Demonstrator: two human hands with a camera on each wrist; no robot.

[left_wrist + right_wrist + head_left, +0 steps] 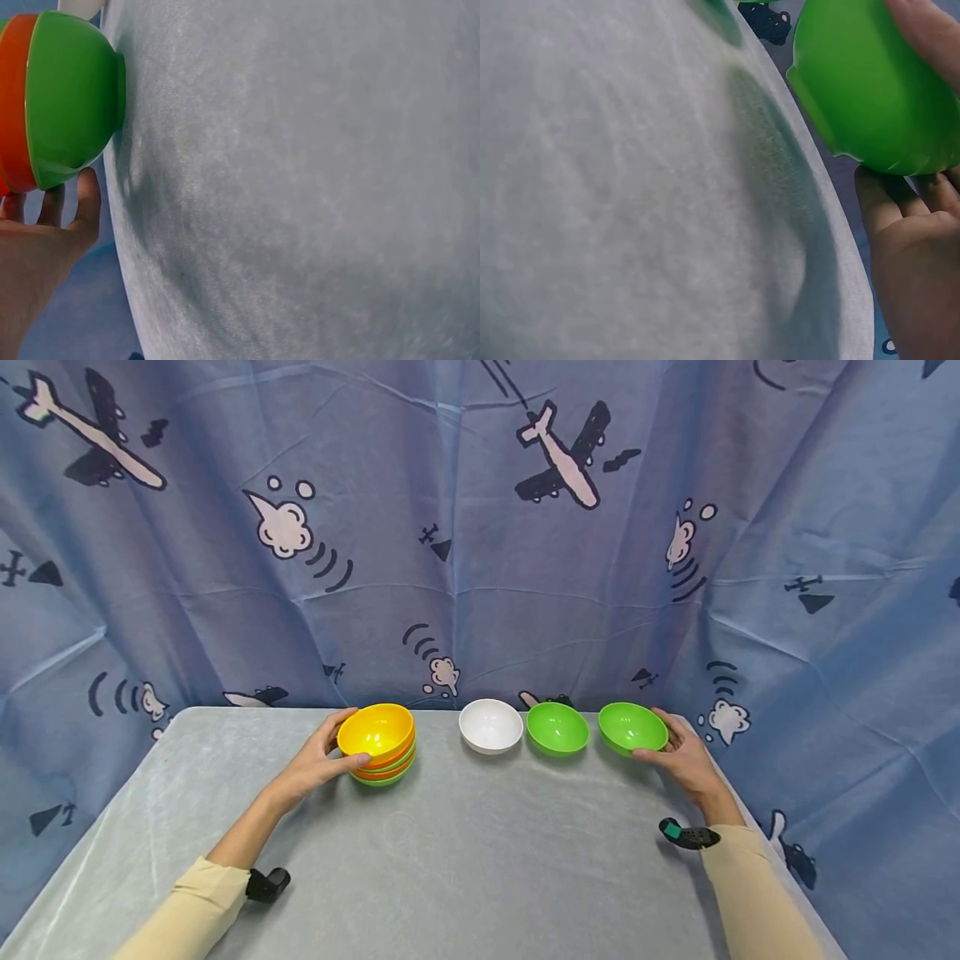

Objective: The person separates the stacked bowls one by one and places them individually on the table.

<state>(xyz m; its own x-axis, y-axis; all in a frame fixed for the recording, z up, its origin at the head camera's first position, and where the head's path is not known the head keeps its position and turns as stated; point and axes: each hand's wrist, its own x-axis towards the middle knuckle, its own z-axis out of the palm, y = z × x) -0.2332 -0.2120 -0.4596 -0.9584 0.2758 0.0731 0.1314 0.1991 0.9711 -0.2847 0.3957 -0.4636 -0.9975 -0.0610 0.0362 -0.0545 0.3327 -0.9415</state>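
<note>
At the back left of the table is a stack of bowls, a yellow bowl (pixel 377 732) on top, with orange and green ones beneath. My left hand (pixel 318 764) grips the stack from its left side, thumb at the front and fingers behind. In the left wrist view the lowest green bowl (pixel 75 97) has its foot close to the cloth; whether it touches I cannot tell. My right hand (pixel 686 760) holds a green bowl (pixel 632 728) by its right side, thumb near the rim. The right wrist view shows this bowl raised off the table, its shadow beside it.
Between the hands, a white bowl (pixel 491 727) and another green bowl (pixel 557 729) stand side by side near the back edge. A pale grey cloth (pixel 465 860) covers the table. Behind it hangs a blue curtain (pixel 375 527) with printed airplanes.
</note>
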